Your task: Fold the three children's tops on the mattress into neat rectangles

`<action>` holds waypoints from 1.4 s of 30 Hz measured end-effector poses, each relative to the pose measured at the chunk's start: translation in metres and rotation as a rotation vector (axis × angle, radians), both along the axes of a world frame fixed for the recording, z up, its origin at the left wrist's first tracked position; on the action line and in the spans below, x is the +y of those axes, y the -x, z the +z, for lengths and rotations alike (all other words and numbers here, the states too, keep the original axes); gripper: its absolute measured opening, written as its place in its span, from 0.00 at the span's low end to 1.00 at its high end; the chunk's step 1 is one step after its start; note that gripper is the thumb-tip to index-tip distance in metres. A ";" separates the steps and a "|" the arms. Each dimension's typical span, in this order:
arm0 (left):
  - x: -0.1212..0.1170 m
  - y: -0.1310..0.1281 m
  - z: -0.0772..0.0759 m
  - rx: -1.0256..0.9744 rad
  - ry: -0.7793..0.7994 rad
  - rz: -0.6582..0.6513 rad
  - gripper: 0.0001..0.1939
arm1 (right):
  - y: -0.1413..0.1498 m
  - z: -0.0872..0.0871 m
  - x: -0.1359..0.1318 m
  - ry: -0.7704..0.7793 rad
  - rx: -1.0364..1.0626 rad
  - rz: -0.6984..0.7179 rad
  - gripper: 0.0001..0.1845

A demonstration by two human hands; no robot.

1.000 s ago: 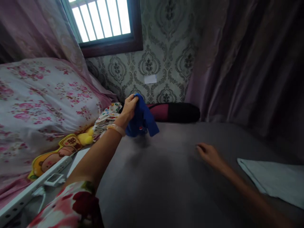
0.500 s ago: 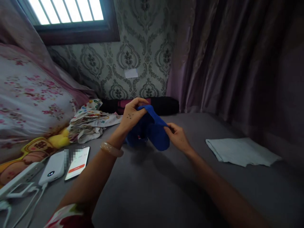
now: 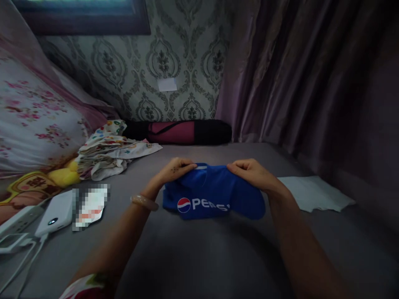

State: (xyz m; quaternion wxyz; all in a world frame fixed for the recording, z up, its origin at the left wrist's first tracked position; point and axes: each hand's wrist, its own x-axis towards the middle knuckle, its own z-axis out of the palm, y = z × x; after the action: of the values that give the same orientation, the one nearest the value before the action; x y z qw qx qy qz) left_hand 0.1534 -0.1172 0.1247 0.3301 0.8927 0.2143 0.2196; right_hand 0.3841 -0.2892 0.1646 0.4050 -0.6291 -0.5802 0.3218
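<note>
Between my hands is a blue cloth item (image 3: pixel 202 189) with a round red, white and blue logo and white Pepsi-style lettering; its exact kind is unclear. A rounded flap sticks out at its right end, and a small whitish strip shows along the top. My left hand (image 3: pixel 176 169) pinches the upper left edge, thumb along the top. Fingers of my right hand (image 3: pixel 249 172) grip the upper right edge beside the flap. The cloth hangs upright just over the grey bed sheet (image 3: pixel 174 253); whether its lower edge touches is hard to tell.
Left lie a white power bank (image 3: pixel 57 214), a phone (image 3: pixel 90 207) partly blurred out, a power strip (image 3: pixel 21 224) with cables and crumpled printed cloth (image 3: pixel 109 153). A black and maroon roll (image 3: pixel 174 132) lies along the wall. Right is a folded pale cloth (image 3: pixel 314 193).
The blue cloth has come lower and spread out, its logo and lettering now facing me. My left hand has moved down; my right hand has shifted right. The view has tilted downward.
</note>
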 end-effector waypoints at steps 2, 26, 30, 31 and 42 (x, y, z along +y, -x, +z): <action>0.002 -0.004 -0.017 0.044 0.004 -0.010 0.22 | 0.001 -0.007 0.003 0.031 -0.043 0.044 0.25; -0.038 -0.063 -0.012 -0.330 0.375 -0.181 0.10 | -0.020 -0.029 0.018 -0.081 -0.180 0.135 0.17; -0.037 -0.061 -0.008 -0.273 0.337 -0.144 0.13 | -0.010 -0.032 0.021 -0.035 -0.056 0.183 0.18; -0.034 -0.057 -0.008 -0.235 0.328 -0.135 0.15 | -0.010 -0.032 0.022 -0.024 -0.040 0.177 0.18; 0.013 0.024 -0.059 -0.038 0.575 0.152 0.34 | -0.021 -0.034 0.024 0.054 0.034 0.073 0.22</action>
State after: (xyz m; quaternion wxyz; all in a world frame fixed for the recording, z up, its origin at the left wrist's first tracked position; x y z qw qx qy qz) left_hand 0.1295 -0.1038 0.0660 0.5559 0.7397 0.3279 0.1907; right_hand 0.4053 -0.2655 0.1307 0.3859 -0.6126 -0.5868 0.3625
